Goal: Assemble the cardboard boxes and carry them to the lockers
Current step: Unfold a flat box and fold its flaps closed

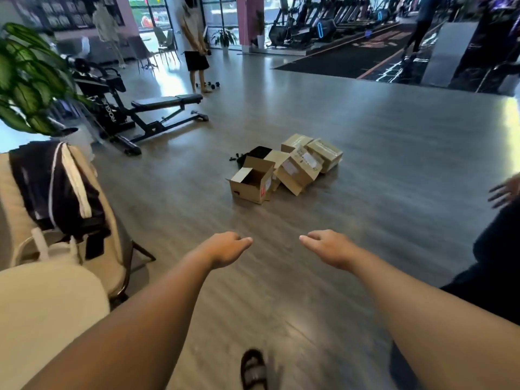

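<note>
Grey gym floor (365, 153) | brown cardboard boxes (284, 167) heaped, one open | left hand (225, 247), right hand (327, 247) loosely curled, empty | step: approach; next: crouch, fold flaps

Open wood floor (394, 153) runs bare from both outstretched hands to the cardboard boxes (284, 167), nothing between. Left flank crowded: chair (112, 220) draped with a dark jacket (56, 187), weight bench (157, 108) beyond. Right edge: another person's hand (506, 192) and dark clothing intrude.
</note>
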Demonstrator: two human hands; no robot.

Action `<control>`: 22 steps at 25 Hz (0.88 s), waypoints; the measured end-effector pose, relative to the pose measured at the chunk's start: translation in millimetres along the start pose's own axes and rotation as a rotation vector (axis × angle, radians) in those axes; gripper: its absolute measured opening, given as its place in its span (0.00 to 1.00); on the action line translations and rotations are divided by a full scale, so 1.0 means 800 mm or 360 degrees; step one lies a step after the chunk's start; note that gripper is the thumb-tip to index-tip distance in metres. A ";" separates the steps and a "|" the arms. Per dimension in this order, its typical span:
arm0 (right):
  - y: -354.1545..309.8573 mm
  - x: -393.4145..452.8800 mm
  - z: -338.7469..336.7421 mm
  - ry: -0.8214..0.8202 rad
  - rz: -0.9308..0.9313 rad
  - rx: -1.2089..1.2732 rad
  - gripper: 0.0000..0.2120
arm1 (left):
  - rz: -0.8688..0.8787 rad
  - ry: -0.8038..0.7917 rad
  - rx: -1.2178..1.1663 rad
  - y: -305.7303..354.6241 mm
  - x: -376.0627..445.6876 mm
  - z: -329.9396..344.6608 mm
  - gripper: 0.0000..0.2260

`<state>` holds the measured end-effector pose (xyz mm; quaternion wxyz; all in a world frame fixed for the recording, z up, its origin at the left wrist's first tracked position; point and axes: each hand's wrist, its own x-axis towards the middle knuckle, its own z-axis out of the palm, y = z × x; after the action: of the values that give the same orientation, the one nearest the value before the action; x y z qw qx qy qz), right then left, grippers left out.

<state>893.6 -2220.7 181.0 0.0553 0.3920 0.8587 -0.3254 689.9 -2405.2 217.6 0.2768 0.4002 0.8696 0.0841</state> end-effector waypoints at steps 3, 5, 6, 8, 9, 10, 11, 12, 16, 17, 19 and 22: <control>0.014 0.123 -0.049 0.0040 0.0080 0.0055 0.36 | 0.0029 -0.0035 0.0044 0.022 0.139 -0.045 0.28; 0.021 0.190 -0.084 0.0067 0.0114 0.0080 0.34 | 0.0074 -0.0041 0.0047 0.040 0.224 -0.077 0.29; 0.023 0.215 -0.100 0.0066 0.0132 0.0096 0.34 | 0.0094 -0.0045 0.0049 0.050 0.258 -0.091 0.29; 0.033 0.275 -0.138 0.0083 0.0181 0.0133 0.37 | 0.0145 -0.0073 0.0043 0.079 0.331 -0.119 0.29; 0.038 0.306 -0.159 0.0108 0.0198 0.0145 0.40 | 0.0163 -0.0085 0.0033 0.098 0.365 -0.132 0.29; 0.047 0.336 -0.180 0.0139 0.0211 0.0157 0.41 | 0.0187 -0.0096 0.0025 0.118 0.398 -0.142 0.29; 0.057 0.365 -0.199 0.0161 0.0220 0.0160 0.41 | 0.0200 -0.0113 0.0015 0.137 0.431 -0.148 0.29; 0.071 0.393 -0.219 0.0174 0.0221 0.0167 0.39 | 0.0218 -0.0133 0.0016 0.158 0.464 -0.153 0.29; 0.141 0.497 -0.298 0.0213 0.0238 0.0178 0.35 | 0.0286 -0.0214 0.0099 0.247 0.593 -0.164 0.29; 0.164 0.527 -0.321 0.0225 0.0245 0.0169 0.37 | 0.0300 -0.0227 0.0119 0.274 0.628 -0.168 0.29; 0.209 0.583 -0.372 0.0261 0.0259 0.0179 0.45 | 0.0321 -0.0230 0.0102 0.332 0.694 -0.175 0.27; 0.265 0.653 -0.443 0.0289 0.0300 0.0182 0.51 | 0.0303 -0.0241 0.0055 0.414 0.770 -0.194 0.26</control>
<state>742.2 -1572.4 166.5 -0.0148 0.5014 0.7996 -0.3303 495.4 -1715.4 213.5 0.3254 0.4909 0.8056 0.0646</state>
